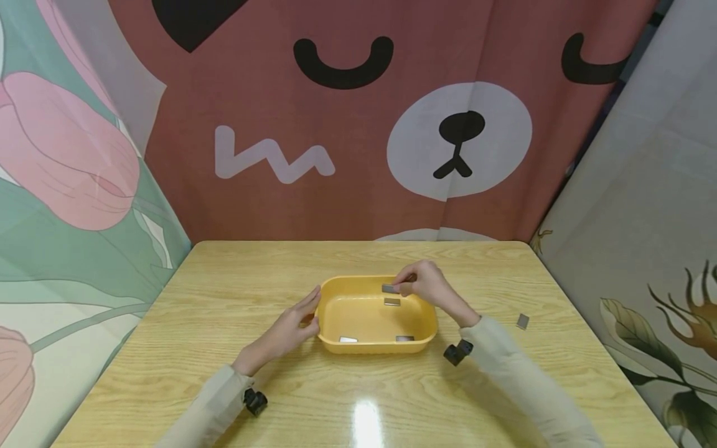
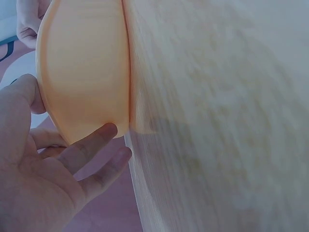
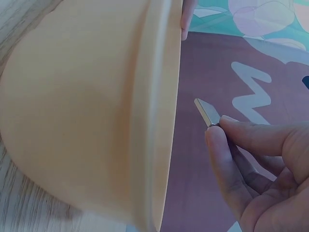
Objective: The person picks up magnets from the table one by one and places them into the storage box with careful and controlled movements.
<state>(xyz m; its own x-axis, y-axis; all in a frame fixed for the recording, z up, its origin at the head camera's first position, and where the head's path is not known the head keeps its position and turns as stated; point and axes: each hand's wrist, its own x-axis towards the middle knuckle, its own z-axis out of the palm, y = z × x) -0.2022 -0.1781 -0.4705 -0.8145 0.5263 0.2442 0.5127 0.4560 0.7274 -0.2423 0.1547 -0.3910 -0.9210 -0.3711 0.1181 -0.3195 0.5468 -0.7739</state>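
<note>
My left hand (image 1: 288,330) holds the left end of a yellow plastic basin (image 1: 376,348). In the left wrist view its thumb lies at the rim and two fingertips rest against the outer wall. Over the basin's far right part, my right hand (image 1: 427,287) pinches a small flat silvery metal block (image 3: 207,112) between thumb and fingertips. The block sticks out past the fingertips, above the rim in the right wrist view. Similar small pieces show inside the basin: a bright piece (image 1: 348,340) at near left and a darker piece (image 1: 404,338) at near right. A brownish piece (image 1: 392,302) shows just below the held block.
Another small grey block (image 1: 523,321) lies on the wooden table (image 1: 235,280), right of the basin. Behind the table hangs a brown curtain (image 1: 269,205) with a bear print. Patterned cloths hang on both sides. Each wrist wears a small black camera (image 1: 255,402).
</note>
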